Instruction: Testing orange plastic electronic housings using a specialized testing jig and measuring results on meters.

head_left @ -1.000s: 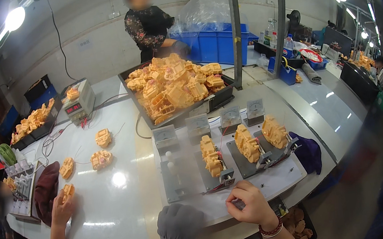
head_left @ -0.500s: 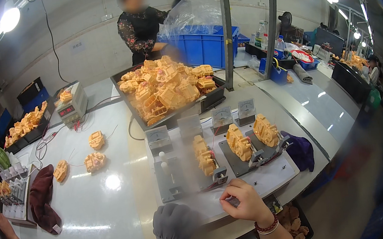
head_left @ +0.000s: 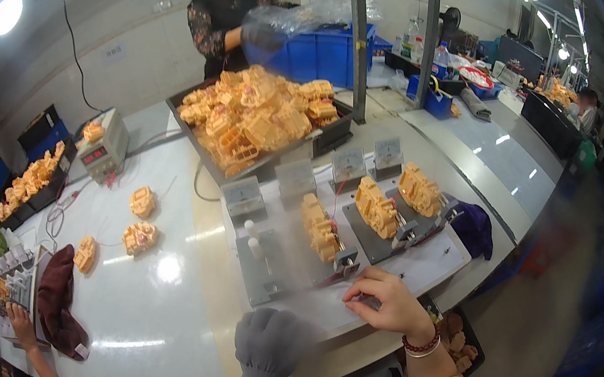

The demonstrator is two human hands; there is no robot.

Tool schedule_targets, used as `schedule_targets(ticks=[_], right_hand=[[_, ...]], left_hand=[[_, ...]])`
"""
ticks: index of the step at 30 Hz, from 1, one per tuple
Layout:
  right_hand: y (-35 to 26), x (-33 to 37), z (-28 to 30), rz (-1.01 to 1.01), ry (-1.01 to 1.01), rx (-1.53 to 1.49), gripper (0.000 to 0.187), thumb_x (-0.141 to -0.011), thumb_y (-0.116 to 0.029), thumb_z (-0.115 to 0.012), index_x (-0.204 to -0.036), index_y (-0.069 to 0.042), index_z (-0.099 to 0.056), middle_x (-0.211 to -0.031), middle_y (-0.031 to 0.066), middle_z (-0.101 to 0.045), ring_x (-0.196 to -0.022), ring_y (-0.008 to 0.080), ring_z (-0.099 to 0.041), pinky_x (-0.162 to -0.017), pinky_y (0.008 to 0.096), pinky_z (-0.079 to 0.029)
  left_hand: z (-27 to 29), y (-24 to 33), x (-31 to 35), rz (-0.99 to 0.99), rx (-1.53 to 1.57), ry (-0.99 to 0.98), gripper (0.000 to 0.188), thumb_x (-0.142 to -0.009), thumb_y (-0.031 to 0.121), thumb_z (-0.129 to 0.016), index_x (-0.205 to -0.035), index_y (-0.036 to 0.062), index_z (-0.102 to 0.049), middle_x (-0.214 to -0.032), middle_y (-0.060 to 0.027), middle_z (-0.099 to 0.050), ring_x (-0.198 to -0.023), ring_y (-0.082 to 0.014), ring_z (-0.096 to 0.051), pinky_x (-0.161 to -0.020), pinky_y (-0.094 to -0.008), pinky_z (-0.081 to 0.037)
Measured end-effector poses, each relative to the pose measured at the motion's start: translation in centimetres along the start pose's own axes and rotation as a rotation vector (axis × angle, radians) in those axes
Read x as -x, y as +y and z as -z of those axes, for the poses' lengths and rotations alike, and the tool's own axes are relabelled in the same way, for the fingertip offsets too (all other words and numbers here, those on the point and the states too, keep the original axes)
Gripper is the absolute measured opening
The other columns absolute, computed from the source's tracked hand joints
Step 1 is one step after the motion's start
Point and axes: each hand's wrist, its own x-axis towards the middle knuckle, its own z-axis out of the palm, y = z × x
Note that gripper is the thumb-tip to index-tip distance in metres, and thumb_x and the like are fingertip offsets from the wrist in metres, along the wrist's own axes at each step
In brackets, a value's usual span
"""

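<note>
My left hand (head_left: 273, 348), in a grey knit glove, is curled like a fist at the board's front edge; its fingertips are hidden. My bare right hand (head_left: 387, 301), with a red bead bracelet, pinches thumb and fingers together just in front of the test board (head_left: 435, 269). Whatever lies in that pinch is too small to make out. On the board, three yellow plastic housings stand upright in clamp fixtures: one housing (head_left: 320, 228) nearest my hands, a middle housing (head_left: 377, 209) and a right housing (head_left: 419, 190). The leftmost grey fixture (head_left: 258, 270) bears white knobs and no housing.
Behind the meters (head_left: 244, 198) stands a black tray (head_left: 193, 143) heaped with yellow housings. Loose housings (head_left: 141, 239) lie left, near a power supply (head_left: 105, 149) and a maroon cloth (head_left: 59, 304). A neighbour's hand (head_left: 22, 326) works at the far left. Another person stands behind a blue crate (head_left: 301, 63).
My hands stay nearly in place, while the view shifts slightly. The neighbour's hand has moved onto the left fixtures. At the back, the clear plastic bag has sunk lower over the crate.
</note>
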Motion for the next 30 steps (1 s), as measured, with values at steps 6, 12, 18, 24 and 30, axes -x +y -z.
schedule_targets(ticks=[6, 12, 18, 24, 30], right_hand=[[0.2, -0.3, -0.6, -0.026, 0.068, 0.013, 0.009, -0.078, -0.001, -0.069, -0.086, 0.0, -0.066, -0.081, 0.0091, -0.058, -0.07, 0.0196, -0.062, -0.063, 0.0281, -0.05], [0.5, -1.1, -0.4, -0.027, 0.018, 0.006, 0.009, -0.078, 0.0, -0.069, -0.085, 0.001, -0.065, -0.081, 0.0087, -0.058, -0.069, 0.0188, -0.062, -0.062, 0.0271, -0.052], [0.5, -0.5, -0.8, 0.017, 0.088, 0.046, 0.009, -0.075, 0.002, -0.069, -0.083, 0.001, -0.064, -0.08, 0.0097, -0.058, -0.069, 0.0195, -0.061, -0.064, 0.0259, -0.054], [0.3, -0.7, -1.2, 0.058, 0.123, 0.067, 0.009, -0.071, 0.002, -0.068, -0.079, 0.0, -0.064, -0.077, 0.0098, -0.058, -0.069, 0.0222, -0.059, -0.063, 0.0288, -0.051], [0.3, -0.6, -1.2, 0.087, 0.143, 0.076, 0.009, -0.068, -0.002, -0.068, -0.075, -0.002, -0.064, -0.074, 0.0099, -0.057, -0.068, 0.0254, -0.056, -0.062, 0.033, -0.046]], left_hand=[[-0.4, -0.1, 0.0, 0.051, 0.047, -0.038, 0.013, -0.066, 0.012, -0.073, -0.075, 0.0084, -0.063, -0.077, -0.0082, -0.058, -0.077, -0.03, -0.054, -0.07, -0.0405, -0.043], [-0.7, -0.3, -0.2, 0.027, -0.033, -0.007, 0.015, -0.069, 0.016, -0.072, -0.08, 0.0133, -0.062, -0.081, -0.0069, -0.057, -0.078, -0.0292, -0.055, -0.069, -0.0405, -0.043], [-0.9, -0.1, 0.1, 0.057, -0.047, -0.042, 0.016, -0.068, 0.015, -0.071, -0.081, 0.0124, -0.062, -0.08, -0.0065, -0.056, -0.078, -0.0283, -0.054, -0.069, -0.0396, -0.043], [-0.5, 0.1, 0.0, 0.071, -0.038, -0.051, 0.016, -0.067, 0.013, -0.071, -0.079, 0.0091, -0.062, -0.081, -0.0081, -0.057, -0.079, -0.029, -0.054, -0.07, -0.0395, -0.044], [-0.7, -0.1, 0.1, 0.09, -0.022, -0.059, 0.016, -0.066, 0.012, -0.072, -0.077, 0.0063, -0.063, -0.082, -0.0097, -0.058, -0.081, -0.0301, -0.055, -0.071, -0.0396, -0.045]])
